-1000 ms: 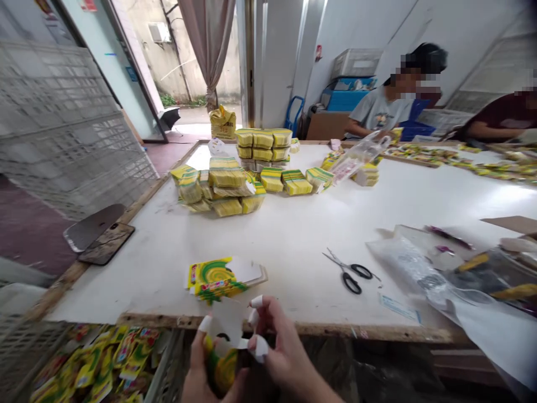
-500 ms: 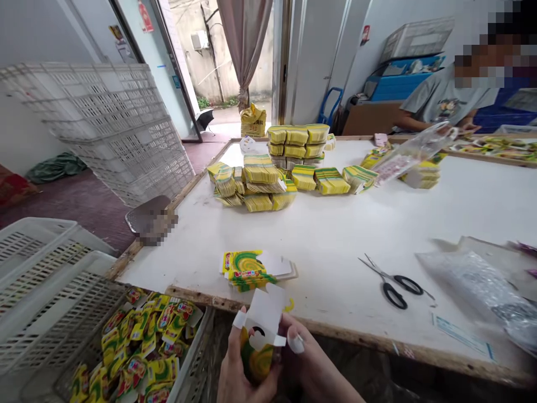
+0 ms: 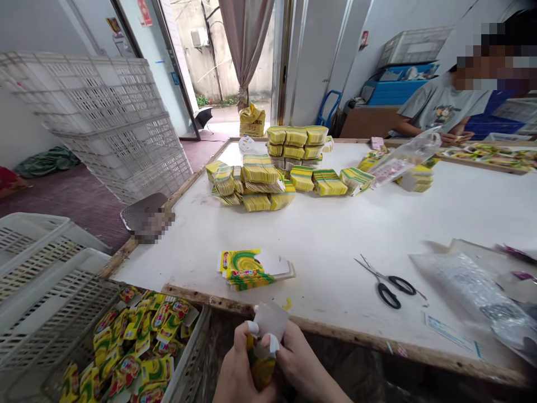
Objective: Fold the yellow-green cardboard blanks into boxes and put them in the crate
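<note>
Below the table's front edge, a small yellow-and-green carton (image 3: 263,366) stands upright between my hands, its white top flap (image 3: 272,320) raised. My left hand (image 3: 238,366) is closed around the carton's left side and lower part. My right hand (image 3: 304,358) grips the carton's right side near the flaps. White wrapping covers some of my fingertips. Just beyond, on the table, lies a pile of flattened yellow-green cartons (image 3: 247,270). A small yellow curved piece (image 3: 287,303) rests near the table edge.
A white crate (image 3: 191,352) of filled cartons (image 3: 138,341) stands at lower left. Black-handled scissors (image 3: 388,282) and clear plastic bags (image 3: 465,285) lie to the right. Stacked carton bundles (image 3: 260,179) sit farther back. Another person (image 3: 440,109) works at the far right.
My fingers have moved in over the carton's opening, and the side flaps that stood out are now largely covered. The raised flap has dropped lower. The view has shifted slightly.
</note>
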The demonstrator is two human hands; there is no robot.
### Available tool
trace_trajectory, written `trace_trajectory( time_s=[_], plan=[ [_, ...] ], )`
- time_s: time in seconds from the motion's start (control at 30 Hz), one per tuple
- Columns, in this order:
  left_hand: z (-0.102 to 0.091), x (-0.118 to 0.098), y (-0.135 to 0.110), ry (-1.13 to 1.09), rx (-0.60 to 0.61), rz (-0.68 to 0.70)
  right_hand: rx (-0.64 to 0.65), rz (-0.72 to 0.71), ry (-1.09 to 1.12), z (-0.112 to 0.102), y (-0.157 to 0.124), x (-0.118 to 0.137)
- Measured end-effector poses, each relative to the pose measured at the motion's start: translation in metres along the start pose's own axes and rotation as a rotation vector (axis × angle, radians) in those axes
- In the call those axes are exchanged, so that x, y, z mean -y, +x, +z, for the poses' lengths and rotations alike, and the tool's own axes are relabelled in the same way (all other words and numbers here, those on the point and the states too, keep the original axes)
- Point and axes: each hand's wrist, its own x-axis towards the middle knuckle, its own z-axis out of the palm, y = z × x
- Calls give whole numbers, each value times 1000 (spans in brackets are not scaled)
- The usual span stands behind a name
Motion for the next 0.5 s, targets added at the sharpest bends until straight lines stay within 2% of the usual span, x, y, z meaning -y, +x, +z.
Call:
trace_trajectory(
  time_s=[0.1,0.17,0.27,0.33,0.5],
  plan=[
    [-1,-2,6,-46,-14,-28,82,-144,-213,0,-2,13],
    [0,-3,9,-31,-46,0,114,-223,-268,-2,0,16],
    [1,-3,11,83,-200,42,20,-256,-315,-9,5,9],
    [-2,-2,12,140,-267,53,18,-279,-376,-14,7,1],
    [-17,4,14,144,-248,162,308,-281,-599,-23,5,-3]
  ],
)
